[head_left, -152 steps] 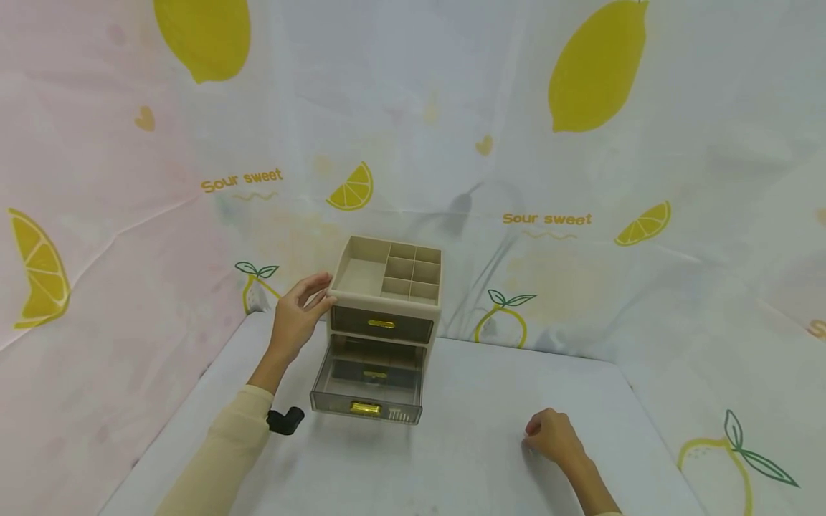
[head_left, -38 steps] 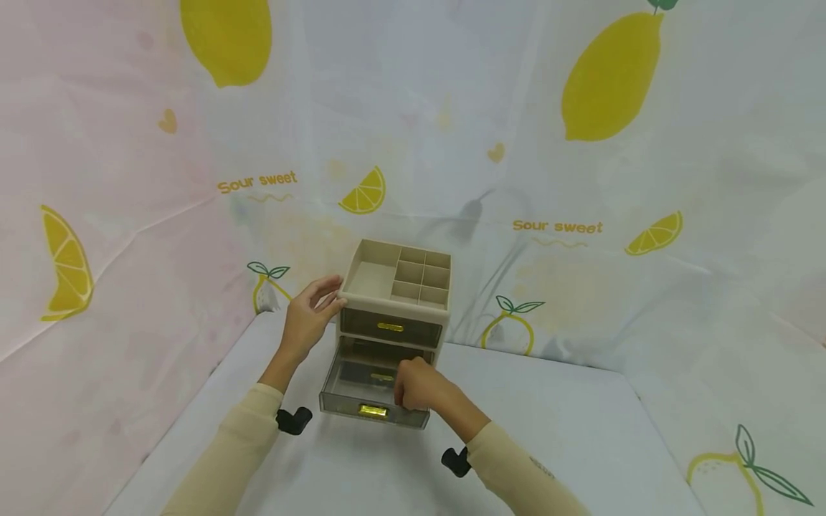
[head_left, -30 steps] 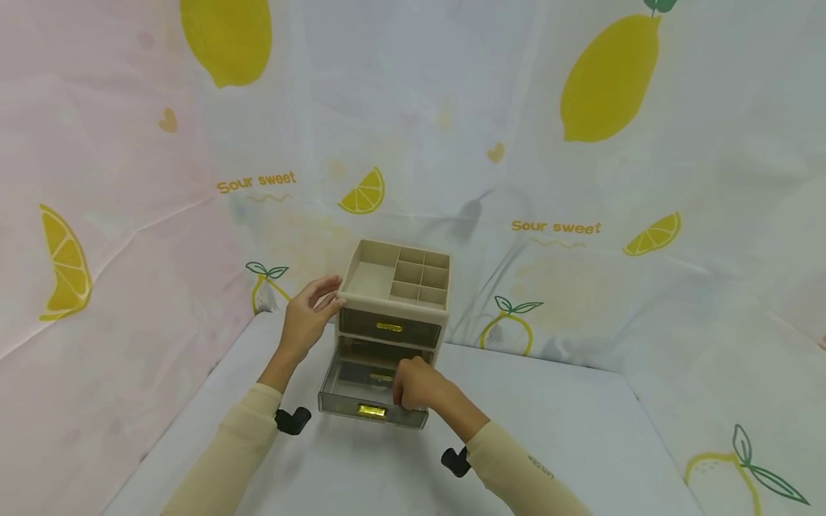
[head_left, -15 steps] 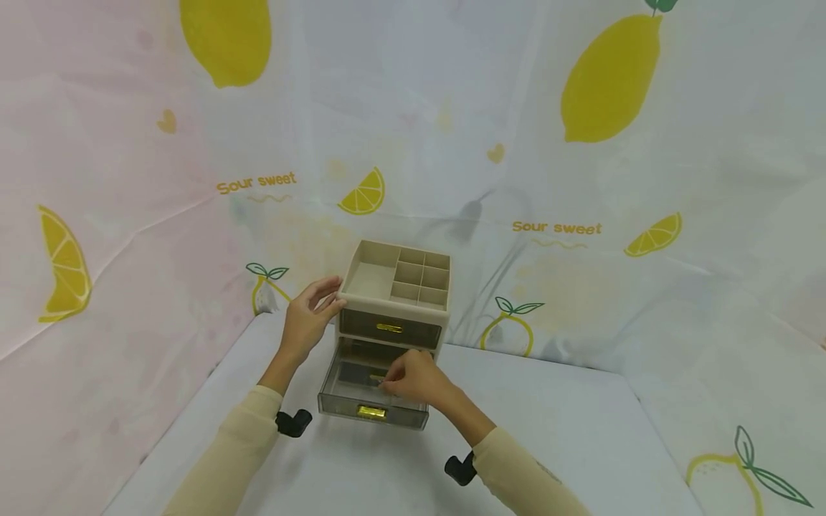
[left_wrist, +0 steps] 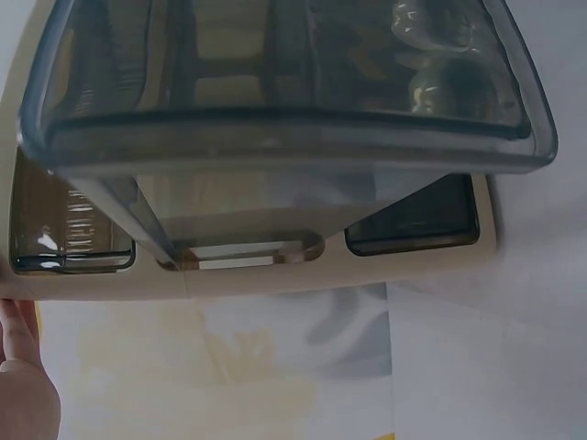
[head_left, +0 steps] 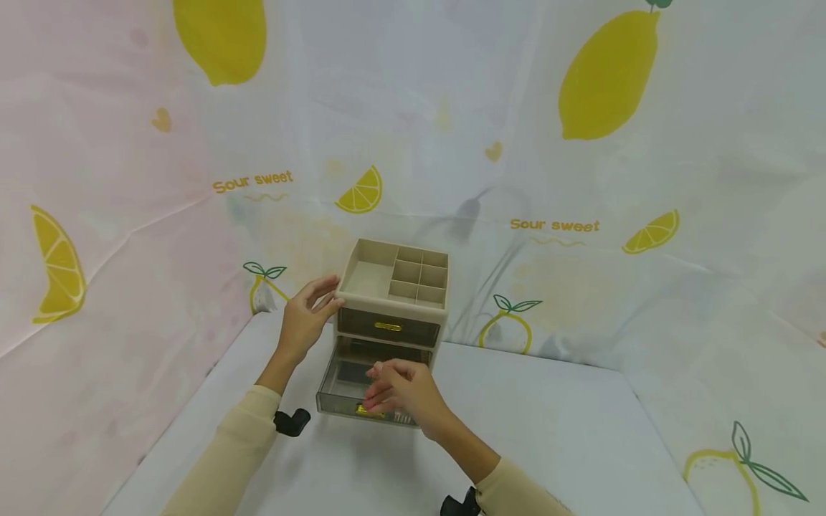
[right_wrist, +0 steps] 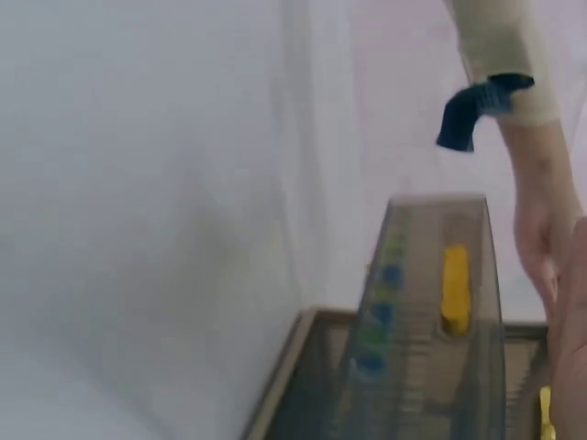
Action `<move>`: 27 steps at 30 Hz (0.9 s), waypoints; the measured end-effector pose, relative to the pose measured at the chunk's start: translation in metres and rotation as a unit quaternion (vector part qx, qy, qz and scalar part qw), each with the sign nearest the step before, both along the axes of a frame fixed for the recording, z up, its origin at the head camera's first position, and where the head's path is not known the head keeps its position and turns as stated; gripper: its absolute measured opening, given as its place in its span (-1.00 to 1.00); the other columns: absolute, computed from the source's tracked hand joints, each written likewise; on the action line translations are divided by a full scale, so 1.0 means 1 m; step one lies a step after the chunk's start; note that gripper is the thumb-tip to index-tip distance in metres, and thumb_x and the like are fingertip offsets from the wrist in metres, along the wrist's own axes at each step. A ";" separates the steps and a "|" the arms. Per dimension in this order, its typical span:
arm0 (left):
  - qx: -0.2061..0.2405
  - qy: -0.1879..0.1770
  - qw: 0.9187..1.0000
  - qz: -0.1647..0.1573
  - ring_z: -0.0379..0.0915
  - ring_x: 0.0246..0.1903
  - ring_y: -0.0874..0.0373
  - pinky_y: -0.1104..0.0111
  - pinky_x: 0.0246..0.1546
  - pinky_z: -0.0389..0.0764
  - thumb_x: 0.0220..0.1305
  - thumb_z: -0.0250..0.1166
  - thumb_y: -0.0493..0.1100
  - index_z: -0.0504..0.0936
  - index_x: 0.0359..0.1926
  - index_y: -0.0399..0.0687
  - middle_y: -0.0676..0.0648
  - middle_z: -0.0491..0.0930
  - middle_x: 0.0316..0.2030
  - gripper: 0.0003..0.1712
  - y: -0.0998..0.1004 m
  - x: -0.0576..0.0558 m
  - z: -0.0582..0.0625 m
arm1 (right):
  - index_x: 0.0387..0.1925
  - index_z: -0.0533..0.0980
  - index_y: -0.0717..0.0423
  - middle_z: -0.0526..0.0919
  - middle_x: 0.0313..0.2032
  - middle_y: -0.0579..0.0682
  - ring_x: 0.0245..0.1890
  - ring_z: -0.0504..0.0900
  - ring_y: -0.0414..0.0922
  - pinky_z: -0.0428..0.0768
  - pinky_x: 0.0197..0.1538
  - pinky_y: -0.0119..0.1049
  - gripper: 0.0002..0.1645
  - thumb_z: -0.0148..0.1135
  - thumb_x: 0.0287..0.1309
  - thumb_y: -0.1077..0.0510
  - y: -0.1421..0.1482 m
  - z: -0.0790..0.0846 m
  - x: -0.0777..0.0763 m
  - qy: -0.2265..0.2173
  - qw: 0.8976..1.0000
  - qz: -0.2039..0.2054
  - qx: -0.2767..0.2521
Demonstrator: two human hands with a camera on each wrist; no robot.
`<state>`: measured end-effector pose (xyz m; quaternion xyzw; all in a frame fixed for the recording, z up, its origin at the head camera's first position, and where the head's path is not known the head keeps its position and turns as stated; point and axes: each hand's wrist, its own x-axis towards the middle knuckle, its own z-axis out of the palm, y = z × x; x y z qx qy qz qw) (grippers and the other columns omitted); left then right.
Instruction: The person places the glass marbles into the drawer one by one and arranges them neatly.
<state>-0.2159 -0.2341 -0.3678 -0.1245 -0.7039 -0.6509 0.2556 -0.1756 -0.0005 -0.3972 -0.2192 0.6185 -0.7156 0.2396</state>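
Observation:
A beige desktop drawer organizer (head_left: 390,307) with a divided top stands on the table. Its middle, smoky see-through drawer (head_left: 332,403) is pulled out. My left hand (head_left: 301,322) rests on the organizer's upper left front corner, thumb at the front and fingers along the side. Just over the drawer's front, near its gold handle (head_left: 370,411), is my right hand (head_left: 413,394), fingers apart and loosely bent, nothing visible in them. The right wrist view shows blurred blue and green patches (right_wrist: 374,325) through the drawer. Clear rounded shapes (left_wrist: 449,87) show through it in the left wrist view.
The top drawer (head_left: 387,327) is pushed in. A white table (head_left: 529,430) extends around the organizer, and a lemon-print cloth (head_left: 561,265) hangs close behind and at the sides. Black wrist mounts (head_left: 292,422) hang below both sleeves.
My right hand came from the table at the right into the pulled-out drawer. It pinched there, then drew back over the drawer front with its fingers loosened. The left hand stayed on the corner.

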 end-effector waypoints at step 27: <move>0.003 -0.002 1.000 0.004 0.30 0.27 -0.22 0.31 0.27 0.43 0.24 0.29 -0.45 0.38 0.23 -0.52 -0.42 0.41 0.21 -0.45 0.002 0.000 0.001 | -0.08 0.51 0.39 0.71 -0.37 0.00 -0.46 0.67 -0.18 0.77 -0.31 -0.32 -0.47 -0.10 0.46 -0.04 -0.017 -0.081 0.040 -0.193 0.975 -0.027 -0.102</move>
